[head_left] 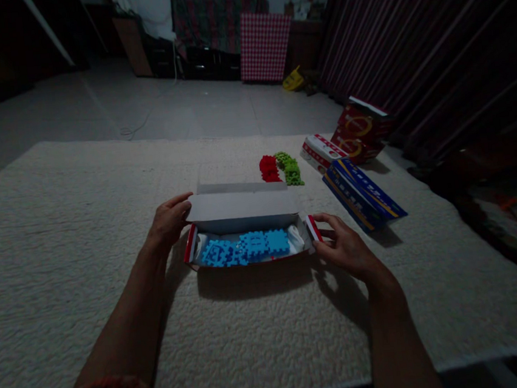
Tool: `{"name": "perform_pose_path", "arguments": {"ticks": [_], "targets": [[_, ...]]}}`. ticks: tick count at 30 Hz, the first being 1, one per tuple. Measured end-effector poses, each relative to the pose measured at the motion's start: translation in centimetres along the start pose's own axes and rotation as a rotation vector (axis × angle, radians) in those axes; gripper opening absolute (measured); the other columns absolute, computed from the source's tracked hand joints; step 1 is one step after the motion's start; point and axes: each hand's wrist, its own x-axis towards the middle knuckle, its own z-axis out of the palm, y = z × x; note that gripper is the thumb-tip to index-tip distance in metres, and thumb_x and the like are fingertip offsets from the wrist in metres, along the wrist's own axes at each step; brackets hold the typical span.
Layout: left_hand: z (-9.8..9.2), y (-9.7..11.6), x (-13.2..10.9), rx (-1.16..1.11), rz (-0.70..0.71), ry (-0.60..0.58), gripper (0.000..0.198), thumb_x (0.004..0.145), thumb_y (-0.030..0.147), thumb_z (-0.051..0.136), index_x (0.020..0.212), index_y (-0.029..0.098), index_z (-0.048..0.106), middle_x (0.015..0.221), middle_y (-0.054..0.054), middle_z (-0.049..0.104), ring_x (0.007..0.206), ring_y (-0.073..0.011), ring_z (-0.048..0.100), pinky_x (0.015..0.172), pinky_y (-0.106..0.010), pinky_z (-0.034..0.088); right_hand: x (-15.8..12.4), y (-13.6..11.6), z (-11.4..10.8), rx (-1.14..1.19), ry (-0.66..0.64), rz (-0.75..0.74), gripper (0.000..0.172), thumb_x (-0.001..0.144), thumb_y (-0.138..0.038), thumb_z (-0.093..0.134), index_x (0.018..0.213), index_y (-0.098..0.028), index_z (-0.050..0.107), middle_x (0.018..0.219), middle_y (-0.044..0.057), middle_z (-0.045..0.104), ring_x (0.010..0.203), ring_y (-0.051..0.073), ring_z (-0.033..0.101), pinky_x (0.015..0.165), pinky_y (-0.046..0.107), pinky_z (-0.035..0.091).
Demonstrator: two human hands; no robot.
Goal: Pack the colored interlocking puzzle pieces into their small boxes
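An open cardboard box [241, 205] with a white inside and red end flaps stands in front of me, its lid folded back. Inside it, light-blue interlocking plastic building pieces [263, 242] lie with some white wrapping at both ends. At the left end, my left hand [169, 221] grips the box by the lid's edge, thumb and fingers closed on it. My right hand [343, 247] pinches the red and white flap [314, 229] at the right end between thumb and fingers. The finger contact on the left is partly hidden.
Behind the box lie red pieces [269, 168] and green pieces [290, 168]. To the right are a blue box [361, 193], a white and red box [322, 151] and dark red boxes [359, 129]. All rest on a cream quilted cover [84, 235].
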Motion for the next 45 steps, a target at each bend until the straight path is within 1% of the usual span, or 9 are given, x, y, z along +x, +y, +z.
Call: {"name": "perform_pose_path", "arguments": {"ticks": [4,9,16,22,27,33,38,41,45], "targets": [[0.1,0.1,-0.1,-0.006,-0.001,0.011,0.057,0.055,0.019,0.069,0.111,0.008,0.07,0.069,-0.006,0.063,0.063,-0.0175,0.06,0.052,-0.025,0.047,-0.4,-0.4,0.4,-0.004,0.061,0.01,0.037,0.077,-0.03,0.063,0.113,-0.022,0.056,0.127,0.013,0.056,0.104,0.028,0.069,0.081,0.041,0.063],[0.1,0.1,-0.1,-0.011,-0.001,0.002,0.056,0.054,0.018,0.069,0.109,0.008,0.07,0.073,-0.006,0.065,0.062,-0.0156,0.059,0.051,-0.024,0.048,-0.7,-0.2,1.0,-0.028,0.124,-0.001,0.032,0.079,-0.032,0.061,0.109,-0.021,0.058,0.124,0.014,0.059,0.104,0.029,0.069,0.077,0.04,0.063],[0.2,0.2,-0.3,-0.016,-0.001,-0.01,0.059,0.052,0.019,0.07,0.111,0.007,0.069,0.071,-0.005,0.064,0.062,-0.0158,0.059,0.052,-0.025,0.048,-0.8,0.4,1.3,-0.053,0.113,-0.111,0.027,0.085,-0.034,0.061,0.108,-0.021,0.06,0.123,0.012,0.06,0.099,0.025,0.069,0.077,0.039,0.062],[0.3,0.4,-0.2,-0.026,0.007,-0.012,0.061,0.053,0.019,0.071,0.112,0.007,0.067,0.073,-0.005,0.065,0.064,-0.0164,0.06,0.054,-0.025,0.048,-0.9,-0.1,1.6,-0.018,0.051,-0.159,0.023,0.089,-0.035,0.059,0.108,-0.023,0.062,0.122,0.01,0.06,0.105,0.024,0.067,0.087,0.042,0.059],[-0.2,0.4,-0.2,-0.056,0.042,-0.096,0.062,0.06,0.027,0.072,0.119,0.012,0.065,0.078,-0.003,0.067,0.061,-0.0141,0.06,0.053,-0.023,0.046,-1.0,-0.5,1.6,-0.055,-0.002,-0.15,0.036,0.082,-0.037,0.066,0.116,-0.025,0.06,0.128,0.012,0.055,0.104,0.025,0.066,0.077,0.039,0.062],[-0.2,0.7,-2.1,-0.142,0.064,-0.176,0.041,0.065,0.034,0.074,0.101,0.013,0.068,0.076,-0.004,0.07,0.062,-0.0135,0.061,0.058,-0.024,0.05,-0.9,-0.9,1.6,-0.063,-0.014,-0.127,0.045,0.083,-0.042,0.065,0.123,-0.024,0.058,0.13,0.014,0.053,0.102,0.027,0.066,0.077,0.041,0.063],[-1.1,0.5,-4.2,-0.215,0.122,-0.316,0.037,0.065,0.032,0.078,0.097,0.014,0.072,0.089,-0.008,0.074,0.083,-0.02,0.068,0.076,-0.029,0.053,-1.0,-0.6,2.1,0.015,0.019,-0.085,0.049,0.08,-0.047,0.067,0.121,-0.023,0.057,0.13,0.016,0.055,0.103,0.029,0.067,0.076,0.042,0.062],[-1.9,0.0,-5.0,-0.188,0.152,-0.408,0.039,0.064,0.033,0.078,0.098,0.013,0.074,0.095,-0.011,0.075,0.099,-0.0274,0.067,0.091,-0.036,0.05,-1.0,0.2,2.7,0.095,0.052,-0.057,0.064,0.078,-0.047,0.07,0.132,-0.023,0.048,0.131,0.017,0.056,0.105,0.029,0.065,0.077,0.043,0.062],[-3.0,-0.4,-5.6,-0.107,0.173,-0.484,0.048,0.065,0.033,0.077,0.11,0.017,0.073,0.107,-0.012,0.074,0.108,-0.0289,0.065,0.101,-0.041,0.045,-0.8,1.0,3.3,0.188,0.091,-0.074,0.09,0.077,-0.044,0.07,0.15,-0.026,0.02,0.131,0.017,0.056,0.104,0.027,0.065,0.083,0.046,0.059]]}}
